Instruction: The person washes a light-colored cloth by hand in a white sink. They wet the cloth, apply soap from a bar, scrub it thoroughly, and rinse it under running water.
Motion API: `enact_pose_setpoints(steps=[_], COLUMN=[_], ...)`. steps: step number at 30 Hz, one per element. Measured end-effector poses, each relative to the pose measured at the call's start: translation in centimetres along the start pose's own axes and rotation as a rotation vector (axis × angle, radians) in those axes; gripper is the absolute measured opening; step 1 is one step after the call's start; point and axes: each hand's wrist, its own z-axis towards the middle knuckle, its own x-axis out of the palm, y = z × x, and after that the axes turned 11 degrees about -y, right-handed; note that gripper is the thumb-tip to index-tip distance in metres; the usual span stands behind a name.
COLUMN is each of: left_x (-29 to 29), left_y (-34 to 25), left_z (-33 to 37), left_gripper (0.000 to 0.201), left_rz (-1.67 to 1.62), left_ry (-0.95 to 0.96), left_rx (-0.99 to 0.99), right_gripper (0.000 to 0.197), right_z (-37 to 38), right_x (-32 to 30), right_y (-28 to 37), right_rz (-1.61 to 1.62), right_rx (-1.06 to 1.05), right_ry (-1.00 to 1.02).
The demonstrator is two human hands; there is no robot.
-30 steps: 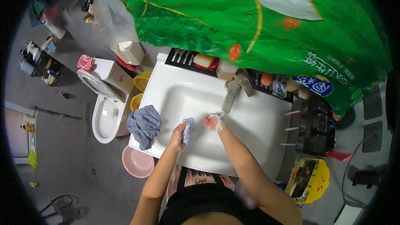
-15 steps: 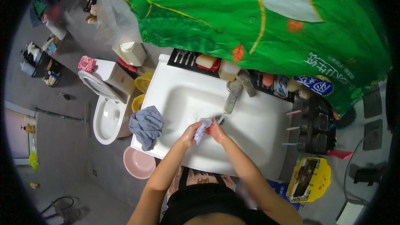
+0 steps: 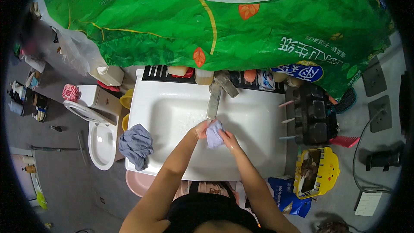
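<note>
A small wet lavender cloth (image 3: 214, 135) is held between my two hands over the white sink basin (image 3: 254, 146), just below the tip of the grey faucet (image 3: 212, 105). My left hand (image 3: 200, 128) is closed on the cloth's upper left side, close to the spout. On the lower right side, my right hand (image 3: 230, 139) pinches it with thumb and fingers. A bunched grey-blue cloth (image 3: 136, 146) lies on the sink's left rim. Some of my left fingers are hidden behind the lavender cloth.
A big green plastic package (image 3: 164, 47) overhangs the back of the sink. Soap and bottles line the black back ledge (image 3: 151, 73). Left are a toilet (image 3: 102, 144) and a pink basin (image 3: 140, 183); right, a black holder (image 3: 315, 114) with brushes and a yellow basket (image 3: 330, 172).
The lavender cloth has turned from a narrow crumpled strip to a wider, flatter piece. My right hand has shifted from beside the spout to the cloth's lower right. The whole view has swung.
</note>
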Motion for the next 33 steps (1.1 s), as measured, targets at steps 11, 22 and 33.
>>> enact_pose_setpoints(steps=[11,22,33], left_x=[2.7,-2.1,0.6], left_y=[0.6,-0.9,-0.6], left_z=[1.3,-11.4,-13.8], left_gripper=[0.030,0.039,0.040], left_rz=[0.972,0.181,0.602], left_ry=[-0.927,-0.345,-0.460], left_rx=[0.549,0.469,0.667], right_gripper=[0.029,0.025,0.038], right_z=[0.1,-0.1,-2.4], right_x=[1.9,1.9,-0.7], right_y=[-0.6,5.0,6.9], right_rz=[0.034,0.287,-0.377], right_rx=[-0.117,-0.093,-0.349], right_ry=[-0.451,-0.400,-0.183])
